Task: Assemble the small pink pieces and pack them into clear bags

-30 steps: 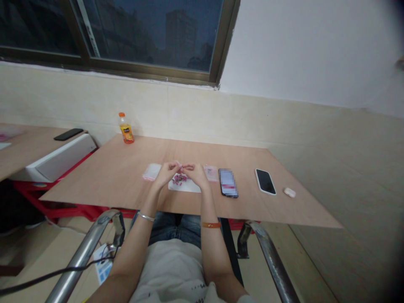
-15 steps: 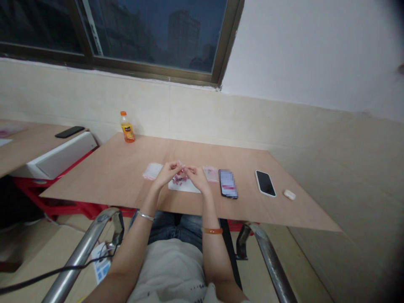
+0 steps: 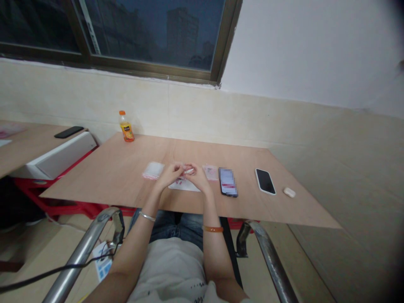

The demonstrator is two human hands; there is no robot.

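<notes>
Currently: left hand (image 3: pixel 171 175), right hand (image 3: pixel 198 177), both curled inward, close together; what they pinch, we cannot tell. Pink pieces (image 3: pixel 179 181): on white sheet (image 3: pixel 188 187), about six o'clock of both. Handling: we should work low, letting drops land there.

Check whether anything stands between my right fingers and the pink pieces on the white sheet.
Nothing visible does: the pink pieces lie on the white sheet, close by your right fingers. What's hidden behind the fingers can't be told.
</notes>
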